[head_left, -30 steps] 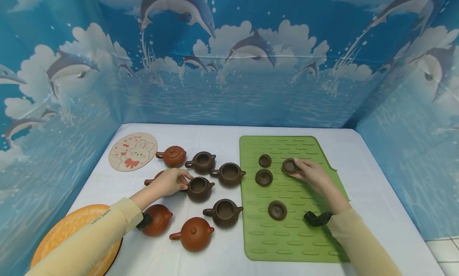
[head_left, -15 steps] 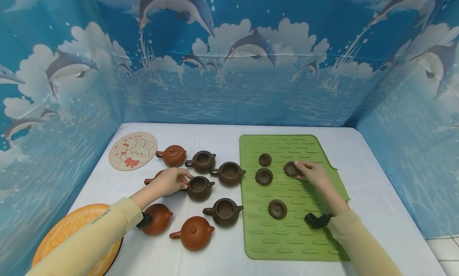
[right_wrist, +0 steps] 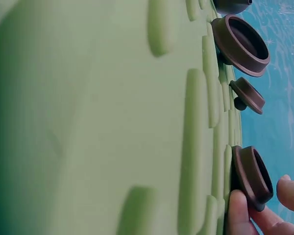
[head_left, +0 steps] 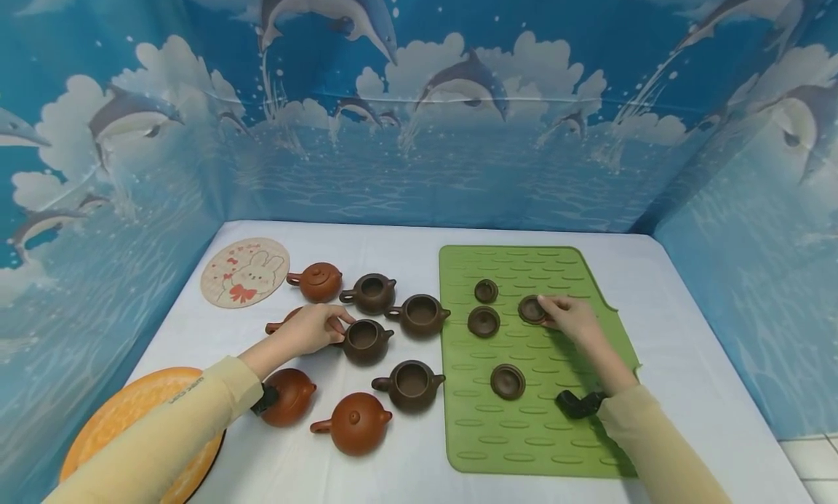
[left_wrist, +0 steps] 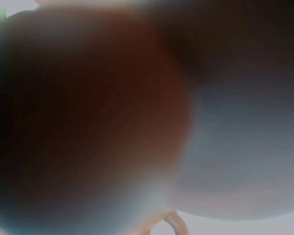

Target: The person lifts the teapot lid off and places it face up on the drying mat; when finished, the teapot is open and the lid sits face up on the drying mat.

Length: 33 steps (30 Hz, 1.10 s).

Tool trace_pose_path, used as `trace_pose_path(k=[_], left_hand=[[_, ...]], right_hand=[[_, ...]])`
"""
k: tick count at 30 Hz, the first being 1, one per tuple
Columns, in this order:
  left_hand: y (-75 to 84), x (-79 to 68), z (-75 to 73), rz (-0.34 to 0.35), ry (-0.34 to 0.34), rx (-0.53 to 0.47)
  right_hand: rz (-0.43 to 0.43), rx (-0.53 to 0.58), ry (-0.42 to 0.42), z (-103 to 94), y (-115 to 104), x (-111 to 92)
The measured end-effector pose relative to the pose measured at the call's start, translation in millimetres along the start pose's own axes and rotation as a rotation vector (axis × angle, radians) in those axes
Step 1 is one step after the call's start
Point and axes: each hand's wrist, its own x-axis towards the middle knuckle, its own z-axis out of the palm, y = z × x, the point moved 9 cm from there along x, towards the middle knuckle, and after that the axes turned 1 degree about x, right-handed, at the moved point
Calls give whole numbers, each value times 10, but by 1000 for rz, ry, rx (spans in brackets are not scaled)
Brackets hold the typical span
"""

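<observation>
On the left of the table [head_left: 406, 236], the left hand [head_left: 306, 332] grips a dark lidless teapot [head_left: 366, 343] at its handle side; the handle itself is hidden. Over the green mat [head_left: 556, 446] on the right, the right hand [head_left: 571, 319] holds a dark lid [head_left: 530, 310] by its right edge, rim upward. Left of it lie a small lid [head_left: 486, 291] and a larger lid [head_left: 484, 322]; another lid [head_left: 508, 382] sits nearer. Three more dark open teapots [head_left: 412, 388] and four reddish teapots [head_left: 361, 425] surround the left hand. At far left lies a rabbit coaster [head_left: 245, 273]; at near left, an orange round mat [head_left: 111, 424].
</observation>
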Motion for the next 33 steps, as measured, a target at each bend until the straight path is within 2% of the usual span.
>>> trace_pose_path(k=[8,11,14,16,18,22,25,28,33], left_hand=[[68,7,-43,37,-32,51],[130,-41,-98,51,-31,50],[229,-171,-182,88,-6,37],[307,-318,-225,129,17,11],[379,-497,-232,176,36,-16],[450,-847,-106,239,31,-100],[413,-1034,57,245,30,-148],[315,-1166,216,225,60,-187],[141,-1321,423,179,166,-193]], right_hand=[[-21,-49,-1,-46,9,-77],[-49,-84,31,-90,-46,-127],[-124,-153,98,-130,-219,-214],[-189,-206,146,-128,-382,-301],[-256,-220,160,-75,-551,-398],[-369,-179,109,159,-834,-600],[-434,-132,35,414,-1016,-765],[-513,-111,-47,715,-1198,-940],[-627,-60,-221,1243,-1441,-1218]])
